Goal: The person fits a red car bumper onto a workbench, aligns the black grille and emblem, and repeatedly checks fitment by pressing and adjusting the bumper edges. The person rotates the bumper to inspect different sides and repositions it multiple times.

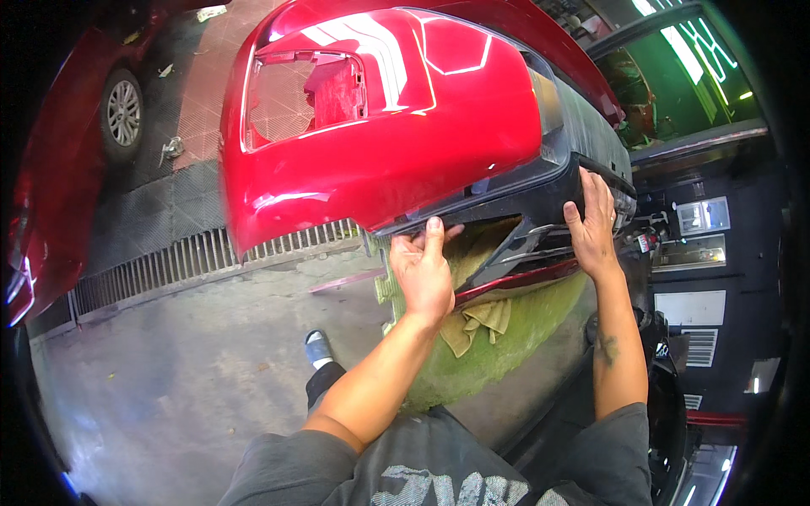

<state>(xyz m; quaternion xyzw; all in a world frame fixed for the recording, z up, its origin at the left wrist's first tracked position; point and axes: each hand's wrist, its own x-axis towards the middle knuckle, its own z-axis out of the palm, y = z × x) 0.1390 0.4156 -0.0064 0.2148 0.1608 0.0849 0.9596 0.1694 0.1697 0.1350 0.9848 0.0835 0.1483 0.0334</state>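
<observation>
I see the red bumper [439, 148] just beyond both hands, its black trim [506, 199] slanting up rightward between them. My right hand [596, 240] lies open against it; my left hand [422, 280], fingers half-curled, meets the trim's left end, perhaps gripping; I can't tell.

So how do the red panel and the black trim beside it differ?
The red panel is glossy with bright reflections; the black trim looks duller. The red panel is broad; the black trim is narrower. Both look like car-body parts.

Charcoal T-shirt [430, 451], blue slide [317, 347], seemingly black trousers [324, 381].
</observation>
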